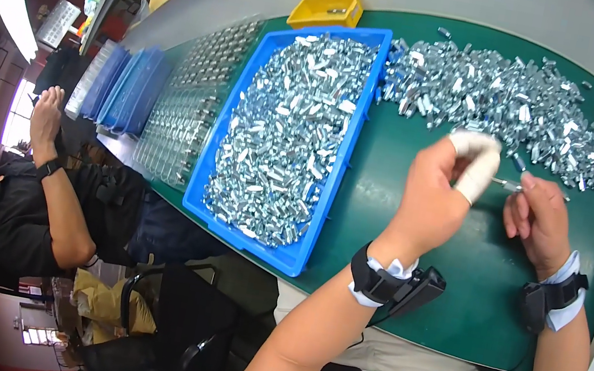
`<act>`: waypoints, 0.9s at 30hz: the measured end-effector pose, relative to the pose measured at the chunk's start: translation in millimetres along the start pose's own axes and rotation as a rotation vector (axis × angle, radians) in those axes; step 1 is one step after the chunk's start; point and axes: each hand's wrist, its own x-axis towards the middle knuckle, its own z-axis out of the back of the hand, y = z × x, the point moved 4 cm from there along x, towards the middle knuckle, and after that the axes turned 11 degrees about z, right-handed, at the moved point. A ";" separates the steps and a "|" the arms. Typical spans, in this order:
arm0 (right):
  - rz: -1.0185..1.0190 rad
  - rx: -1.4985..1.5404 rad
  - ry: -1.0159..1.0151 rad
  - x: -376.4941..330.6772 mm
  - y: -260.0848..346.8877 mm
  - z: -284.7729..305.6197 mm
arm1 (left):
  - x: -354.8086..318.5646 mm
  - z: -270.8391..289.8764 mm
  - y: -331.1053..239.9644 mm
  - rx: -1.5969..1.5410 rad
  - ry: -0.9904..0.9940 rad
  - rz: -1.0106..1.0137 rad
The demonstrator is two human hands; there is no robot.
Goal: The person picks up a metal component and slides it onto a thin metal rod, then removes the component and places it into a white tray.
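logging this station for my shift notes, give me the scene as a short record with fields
left hand: pale covers on finger and thumb; fingertips beside the metal part, contact unclear
right hand: pinching a small metal part between thumb and finger
blue tray: filled with small shiny metal pieces, left of both hands
loose pile: similar pieces on the green table, beyond the hands
yellow bin: behind the blue tray
co-worker: black top, at far left, one hand raised
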 end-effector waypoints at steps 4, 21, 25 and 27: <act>0.014 -0.018 -0.014 -3.9 3.7 4.4 | 8.3 -5.4 -45.8 -0.456 0.223 -0.162; 0.047 0.059 -0.207 -0.7 -3.3 1.5 | 9.6 -15.4 -76.1 -0.766 0.531 -0.097; 0.064 0.043 -0.060 -1.9 6.3 3.6 | 17.7 -32.9 -94.3 -0.800 0.600 -0.097; 0.069 0.033 0.002 -5.4 12.7 7.7 | 21.1 -37.1 -87.3 -0.723 0.515 -0.070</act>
